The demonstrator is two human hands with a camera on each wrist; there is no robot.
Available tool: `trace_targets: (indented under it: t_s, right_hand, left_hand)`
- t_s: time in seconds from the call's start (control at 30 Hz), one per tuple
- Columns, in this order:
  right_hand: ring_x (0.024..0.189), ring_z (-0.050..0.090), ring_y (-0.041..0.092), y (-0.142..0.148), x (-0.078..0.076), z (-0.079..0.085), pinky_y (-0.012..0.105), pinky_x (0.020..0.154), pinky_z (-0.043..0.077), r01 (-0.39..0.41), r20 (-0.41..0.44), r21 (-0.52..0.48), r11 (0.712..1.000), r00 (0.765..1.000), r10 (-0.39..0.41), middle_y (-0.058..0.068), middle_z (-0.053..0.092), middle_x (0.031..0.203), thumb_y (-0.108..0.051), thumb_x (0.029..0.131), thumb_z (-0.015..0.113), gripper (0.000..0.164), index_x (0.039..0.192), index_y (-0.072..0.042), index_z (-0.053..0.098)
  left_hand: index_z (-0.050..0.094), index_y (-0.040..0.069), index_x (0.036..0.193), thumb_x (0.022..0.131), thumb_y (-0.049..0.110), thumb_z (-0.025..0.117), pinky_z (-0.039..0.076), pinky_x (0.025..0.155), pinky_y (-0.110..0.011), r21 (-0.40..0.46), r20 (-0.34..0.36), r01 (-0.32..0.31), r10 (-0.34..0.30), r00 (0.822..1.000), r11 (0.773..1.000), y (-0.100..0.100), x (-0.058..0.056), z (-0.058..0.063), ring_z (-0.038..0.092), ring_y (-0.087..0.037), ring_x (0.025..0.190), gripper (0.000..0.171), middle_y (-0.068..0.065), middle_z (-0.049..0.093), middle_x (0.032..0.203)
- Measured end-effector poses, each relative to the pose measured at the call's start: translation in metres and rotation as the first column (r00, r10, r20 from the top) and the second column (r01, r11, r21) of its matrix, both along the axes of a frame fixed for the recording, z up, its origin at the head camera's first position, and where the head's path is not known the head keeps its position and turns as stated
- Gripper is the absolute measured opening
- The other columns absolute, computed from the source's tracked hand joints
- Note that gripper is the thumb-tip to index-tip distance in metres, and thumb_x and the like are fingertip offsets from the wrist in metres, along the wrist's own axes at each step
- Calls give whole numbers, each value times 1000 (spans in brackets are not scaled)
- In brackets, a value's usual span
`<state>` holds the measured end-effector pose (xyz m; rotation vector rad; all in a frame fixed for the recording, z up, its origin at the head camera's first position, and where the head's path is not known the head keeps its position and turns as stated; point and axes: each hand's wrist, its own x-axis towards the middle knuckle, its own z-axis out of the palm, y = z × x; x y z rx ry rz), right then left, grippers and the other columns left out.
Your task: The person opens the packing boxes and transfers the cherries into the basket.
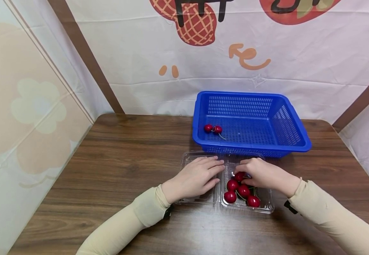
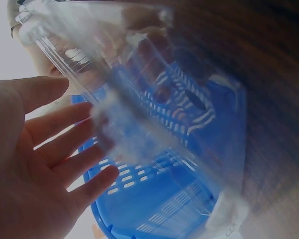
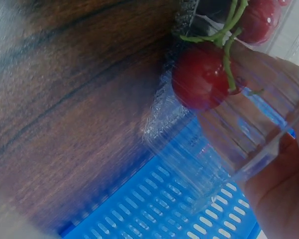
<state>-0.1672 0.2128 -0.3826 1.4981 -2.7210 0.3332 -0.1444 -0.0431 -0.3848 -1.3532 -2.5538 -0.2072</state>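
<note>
A clear plastic clamshell box (image 1: 264, 209) lies opened out on the table, its lid half (image 1: 192, 156) to the left. Several dark red cherries (image 1: 243, 191) with green stems sit in the right half. My right hand (image 1: 261, 173) reaches into that half, thumb and fingers curled about a cherry (image 1: 239, 176); in the right wrist view, clear plastic partly covers the fingers beside a cherry (image 3: 201, 77). Over the lid half rests my left hand (image 1: 197, 177), palm down, its fingers fairly straight and spread. The left wrist view shows this hand (image 2: 54, 154) beside the clear plastic, gripping nothing.
Directly behind the box stands a blue plastic basket (image 1: 251, 146) with slotted walls. Two cherries (image 1: 213, 129) with stems lie at its left end. The brown wood-grain table (image 1: 108, 170) extends to both sides, and a printed cloth (image 1: 133, 53) hangs behind it.
</note>
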Motion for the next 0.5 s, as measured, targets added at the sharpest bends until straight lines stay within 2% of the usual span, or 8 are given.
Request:
trace_targets:
  t_s: [0.17, 0.5]
  right_hand:
    - [71, 62, 8, 4, 0, 4, 23, 61, 54, 7, -10, -15, 1000, 1000, -7, 0, 66, 83, -10, 72, 81, 26, 95, -10, 70]
    - [74, 66, 12, 13, 7, 21, 24, 63, 56, 53, -27, -17, 998, 998, -54, 1, 67, 85, -9, 72, 80, 27, 97, -8, 70]
  left_hand:
    - [59, 12, 128, 95, 31, 54, 35, 111, -35, 2, 3, -2, 2, 1000, 1000, -1, 1, 1, 48, -22, 130, 39, -3, 57, 135]
    - [59, 12, 128, 95, 33, 54, 35, 111, -36, -7, -6, 1, -1, 1000, 1000, 0, 1, 2, 48, -22, 130, 40, -4, 57, 135]
